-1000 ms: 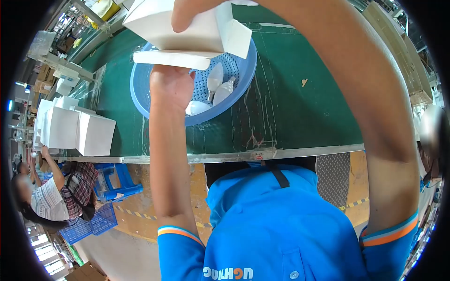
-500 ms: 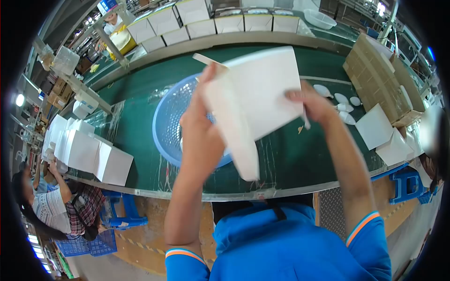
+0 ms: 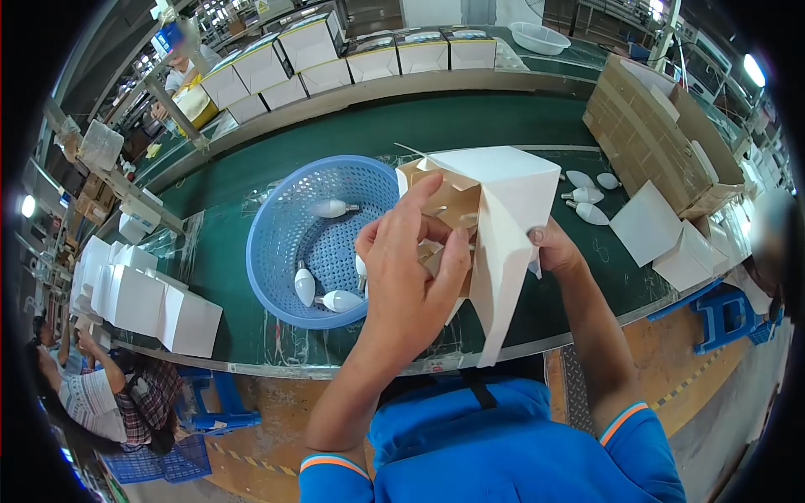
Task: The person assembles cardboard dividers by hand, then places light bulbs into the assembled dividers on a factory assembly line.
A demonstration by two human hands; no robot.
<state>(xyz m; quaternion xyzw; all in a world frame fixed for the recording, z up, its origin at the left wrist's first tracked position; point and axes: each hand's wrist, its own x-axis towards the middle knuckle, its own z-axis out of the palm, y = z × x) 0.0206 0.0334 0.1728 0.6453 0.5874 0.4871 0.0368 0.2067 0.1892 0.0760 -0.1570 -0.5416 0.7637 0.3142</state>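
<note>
A white carton (image 3: 520,180) is held tilted over the bench, its open end facing left with flaps spread. Brown cardboard dividers (image 3: 457,197) show inside that end. My left hand (image 3: 411,272) is at the opening with its fingers apart, some reaching in among the dividers; their tips are partly hidden. My right hand (image 3: 555,249) grips the carton's right side, thumb on the outer face. Just left of the carton stands a blue perforated basket (image 3: 262,272). Several white candle-shaped light bulbs, one of them a bulb (image 3: 304,285) standing near the wall, lie inside it.
More bulbs (image 3: 591,213) lie on the green work surface (image 3: 226,189) at right, beside white cartons (image 3: 646,222) and a large brown box (image 3: 658,138). White cartons (image 3: 138,298) are stacked at left. Packed boxes (image 3: 373,63) line the back shelf. A seated person (image 3: 92,386) is at left.
The carton has turned so its open end and inner dividers show. My left hand has moved from holding its edge to the opening, fingers spread. My right hand keeps hold of the carton.
</note>
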